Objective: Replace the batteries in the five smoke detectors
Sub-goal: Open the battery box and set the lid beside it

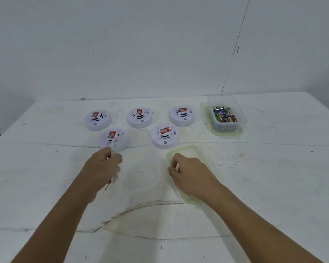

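- While all five smoke detectors sit unopened on the desk [273,177], we judge the task is barely begun; three lie in a far row and two nearer us.
- The near-left detector [113,139] lies at twelve o'clock from our left hand [103,164], just beyond the knuckles. It is seen partly through something clear, so its outline is smeared.
- The near-right detector [165,136] lies at about eleven o'clock from our right hand [188,171], near but not touching.
- The far row runs nine to three o'clock: far-left detector [97,120], far-middle detector [139,117], far-right detector [182,115]. Each is round, so no long axis matters; each carries a red label on its raised centre.
- Our left grip is curled around the edge of a clear container [141,168], which is hard to make out against the white desk; the fingers look pinched on its rim.
- Our right grip is curled, pinching the edge of a pale greenish lid [188,150] lying flat beneath that hand.
- The battery box [226,114], a clear tub on its own greenish lid, stands at two o'clock from the right hand, well apart, just beside the far-right detector. The right hand is nearer it.
- We judge the coming move turns on the left hand: once it releases the container, the near-left detector is straight ahead.
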